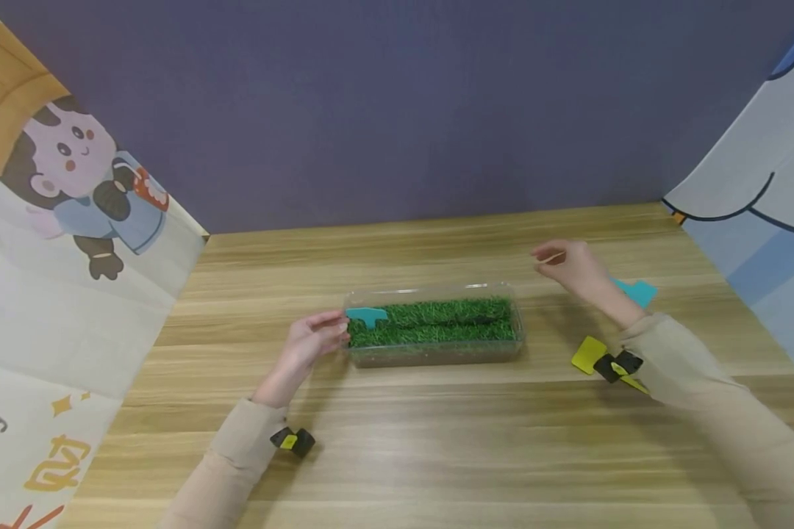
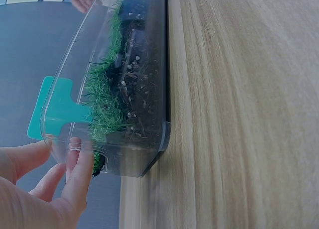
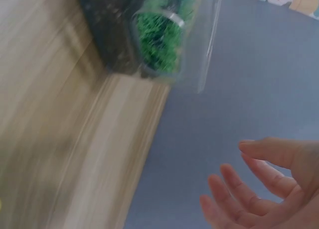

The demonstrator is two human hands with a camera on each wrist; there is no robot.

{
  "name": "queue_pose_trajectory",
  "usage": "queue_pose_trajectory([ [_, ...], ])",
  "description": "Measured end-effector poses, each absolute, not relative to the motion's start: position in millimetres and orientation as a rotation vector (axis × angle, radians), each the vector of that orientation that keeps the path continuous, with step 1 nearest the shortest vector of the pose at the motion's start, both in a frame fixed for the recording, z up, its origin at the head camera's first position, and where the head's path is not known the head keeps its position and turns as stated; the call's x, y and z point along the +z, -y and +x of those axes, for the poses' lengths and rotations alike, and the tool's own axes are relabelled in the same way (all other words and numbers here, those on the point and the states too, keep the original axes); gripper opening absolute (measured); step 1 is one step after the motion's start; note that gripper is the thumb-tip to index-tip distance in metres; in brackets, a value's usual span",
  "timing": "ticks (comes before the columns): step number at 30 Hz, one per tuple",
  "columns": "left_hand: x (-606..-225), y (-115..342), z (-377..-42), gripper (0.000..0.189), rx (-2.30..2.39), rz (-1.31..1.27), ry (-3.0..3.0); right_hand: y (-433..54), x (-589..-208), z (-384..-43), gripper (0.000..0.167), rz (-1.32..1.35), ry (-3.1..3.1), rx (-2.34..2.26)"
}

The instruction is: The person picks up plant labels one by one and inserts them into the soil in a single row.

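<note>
A long clear plastic box [image 1: 437, 355] of dark soil [image 2: 139, 84] and green grass [image 1: 437, 312] stands on the table. My left hand [image 1: 311, 338] holds its left end, with thumb [image 2: 32, 157] and fingertips at the end wall and rim. Just inside that end, a teal T-shaped plant label [image 1: 368, 316] stands upright in the grass, its wide head above the rim in the left wrist view. My right hand [image 1: 572, 268] hovers off the box's right end, fingers loosely bent and nothing between them, as the right wrist view [image 3: 264, 189] shows.
On the wooden table [image 1: 423, 441], another teal label [image 1: 638, 292] lies partly hidden by my right wrist. A yellow label [image 1: 589, 355] lies beside my right cuff, with more yellow near it. A dark blue panel [image 1: 423, 110] closes off the back; printed sheets hang at both sides.
</note>
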State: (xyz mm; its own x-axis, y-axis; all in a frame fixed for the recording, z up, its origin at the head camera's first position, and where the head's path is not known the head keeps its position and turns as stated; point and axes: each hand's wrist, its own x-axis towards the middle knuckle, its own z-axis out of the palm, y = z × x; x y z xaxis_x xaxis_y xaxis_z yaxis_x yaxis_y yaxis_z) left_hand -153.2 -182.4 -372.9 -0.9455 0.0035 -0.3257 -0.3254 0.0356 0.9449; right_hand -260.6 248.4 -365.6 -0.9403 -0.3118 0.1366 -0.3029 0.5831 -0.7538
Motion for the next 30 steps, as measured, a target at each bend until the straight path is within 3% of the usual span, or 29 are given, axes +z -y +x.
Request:
queue_pose_trajectory([
  [8,-373,183,-152,0.041,2.014,-0.327,-2.055,-235,-322,-223,0.028,-0.364,-2.91,-1.083],
  [30,-371,185,-147,0.04,1.988,-0.333,-2.07,-296,-342,-213,0.029,-0.234,-2.991,-1.02],
])
